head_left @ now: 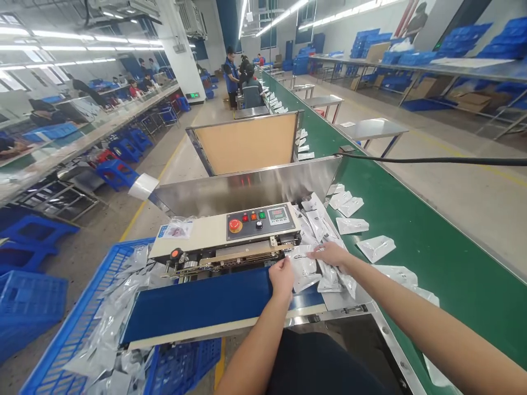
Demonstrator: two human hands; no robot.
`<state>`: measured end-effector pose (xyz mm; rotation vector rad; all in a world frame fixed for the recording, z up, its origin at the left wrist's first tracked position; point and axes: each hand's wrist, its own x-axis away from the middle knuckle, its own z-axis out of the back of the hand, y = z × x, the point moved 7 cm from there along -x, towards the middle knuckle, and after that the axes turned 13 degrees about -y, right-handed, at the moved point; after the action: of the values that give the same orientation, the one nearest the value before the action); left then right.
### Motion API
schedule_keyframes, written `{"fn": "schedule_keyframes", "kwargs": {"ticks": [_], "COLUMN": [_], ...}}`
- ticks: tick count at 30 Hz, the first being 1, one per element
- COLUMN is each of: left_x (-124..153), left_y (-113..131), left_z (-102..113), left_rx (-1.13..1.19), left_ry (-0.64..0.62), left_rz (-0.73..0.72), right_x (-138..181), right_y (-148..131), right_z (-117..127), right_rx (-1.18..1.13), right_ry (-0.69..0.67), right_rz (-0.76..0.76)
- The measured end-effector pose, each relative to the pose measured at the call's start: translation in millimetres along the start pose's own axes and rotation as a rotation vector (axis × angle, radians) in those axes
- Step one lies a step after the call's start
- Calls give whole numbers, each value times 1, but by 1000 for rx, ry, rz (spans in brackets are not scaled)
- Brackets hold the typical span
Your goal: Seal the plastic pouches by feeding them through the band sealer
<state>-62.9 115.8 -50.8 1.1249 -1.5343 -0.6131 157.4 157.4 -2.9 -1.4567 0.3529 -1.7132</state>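
Right now, a silver pouch (303, 269) is being pinched at its edge by the left hand (282, 278), with its fingers (275, 269) closed on the film just beside the blue belt (193, 307) of a band sealer (222, 241). Just right of those fingers, the right hand (329, 254) is being rested on a loose heap of pouches (331, 277), with its fingers (315, 252) stretched across the top one; whether anything is being gripped by them cannot be told. The heap is being carried on a steel plate (343, 299) between the hands and the green conveyor.

Left of the left fingers, the belt is being run along the near side of the sealer, and further left, filled pouches (115, 323) are being held in a blue plastic crate (78, 312). Ahead of the fingers, the sealer's rollers (189, 267) are being overhung by a control panel (259, 222) that is being fitted with a red emergency stop button (235, 225) and a digital display (278, 215).

Right of the fingers, separate pouches (375, 248) are being carried on the green conveyor (432, 263). Beyond the fingers, a stainless steel guard (247, 192) is being crossed by a black cable (432, 159), and a wood-faced panel (247, 144) is being kept upright behind it. Far ahead, co-workers (233, 77) are being seen at the conveyor's distant end.
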Motion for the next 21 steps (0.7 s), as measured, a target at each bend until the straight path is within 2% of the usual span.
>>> {"fn": "schedule_keyframes", "kwargs": {"ticks": [3,5,7,8,9,12,14,16,18,21], "left_x": [12,33,59,69,77,91,93,88,80,71], "left_y": [16,28,37,38,37,29,31,36,38,31], "left_z": [35,60,69,63,50,-10,-40,-48,-42,-34], "left_rx": [-2,-22,-110,-165,-218,-301,-298,-248,-174,-139], "left_ry": [67,177,235,193,99,-324,-489,-486,-410,-364], "left_rz": [-88,-194,-298,-316,-309,-240,-253,-280,-281,-265], "right_x": [1,11,26,34,43,61,67,68,69,72], "right_y": [-9,-10,-10,-11,-13,-20,-22,-17,-6,7], "right_z": [-8,-9,-10,-13,-16,-27,-28,-21,-12,-6], "right_rx": [18,13,18,21,19,-29,-113,-254,-367,-301], "right_ry": [3,36,74,85,86,40,1,-22,-31,-47], "right_rz": [99,161,211,232,252,300,316,314,294,298]}}
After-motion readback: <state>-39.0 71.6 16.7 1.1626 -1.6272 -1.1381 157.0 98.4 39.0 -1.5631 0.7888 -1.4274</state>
